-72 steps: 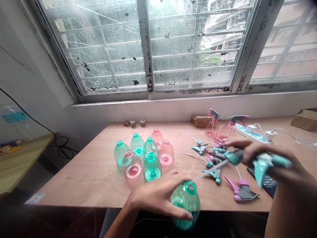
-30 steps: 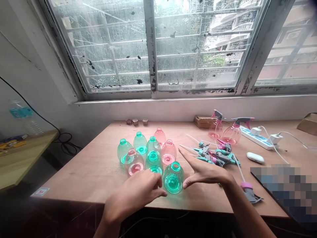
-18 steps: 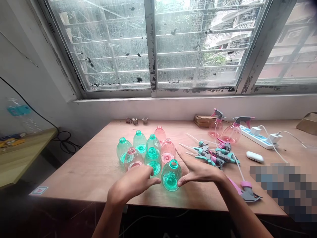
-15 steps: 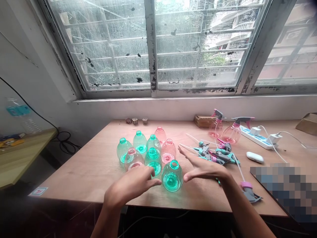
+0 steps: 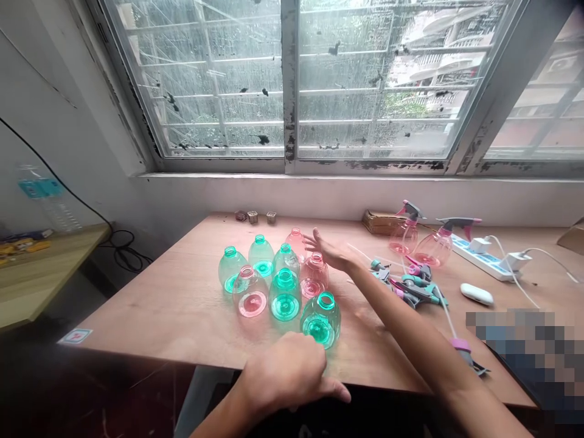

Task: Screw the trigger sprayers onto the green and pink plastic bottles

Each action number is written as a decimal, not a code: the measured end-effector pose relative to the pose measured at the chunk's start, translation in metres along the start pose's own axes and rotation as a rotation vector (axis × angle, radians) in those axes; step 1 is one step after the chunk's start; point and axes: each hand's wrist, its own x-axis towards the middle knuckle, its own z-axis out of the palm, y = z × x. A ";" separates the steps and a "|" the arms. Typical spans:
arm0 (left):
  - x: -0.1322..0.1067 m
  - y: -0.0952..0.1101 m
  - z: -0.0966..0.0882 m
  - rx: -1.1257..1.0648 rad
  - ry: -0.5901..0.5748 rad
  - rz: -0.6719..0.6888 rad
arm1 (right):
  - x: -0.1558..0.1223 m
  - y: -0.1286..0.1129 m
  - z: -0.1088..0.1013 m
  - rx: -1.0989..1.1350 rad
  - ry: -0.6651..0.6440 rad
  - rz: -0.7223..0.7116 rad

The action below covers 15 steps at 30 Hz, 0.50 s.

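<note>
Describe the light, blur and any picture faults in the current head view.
In the head view, daylight whitens parts of the window; there too, the nearest green bottle throws a green tint onto the table, the clear bottle at far left looks soft, the lower left corner sinks into darkness, and a pixelated patch hides detail at lower right.

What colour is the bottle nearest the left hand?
The bottle is translucent green, best seen in the head view.

The front green bottle [image 5: 320, 323] (see-through, its neck uncapped) stands on its base; behind it stand the right pink bottle [image 5: 314, 286] and, farther back, the rear pink bottle [image 5: 296, 244].
</note>
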 end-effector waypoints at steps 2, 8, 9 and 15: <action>-0.006 -0.010 -0.002 0.040 0.037 0.015 | 0.005 0.003 0.001 0.029 -0.011 -0.002; -0.030 -0.052 -0.012 0.081 0.276 -0.008 | -0.001 -0.002 0.002 0.077 -0.025 -0.009; -0.031 -0.057 -0.008 0.079 0.321 -0.017 | -0.003 -0.003 0.004 0.085 -0.023 -0.013; -0.021 -0.048 0.055 0.042 0.463 0.162 | 0.000 0.000 0.018 0.138 -0.022 -0.023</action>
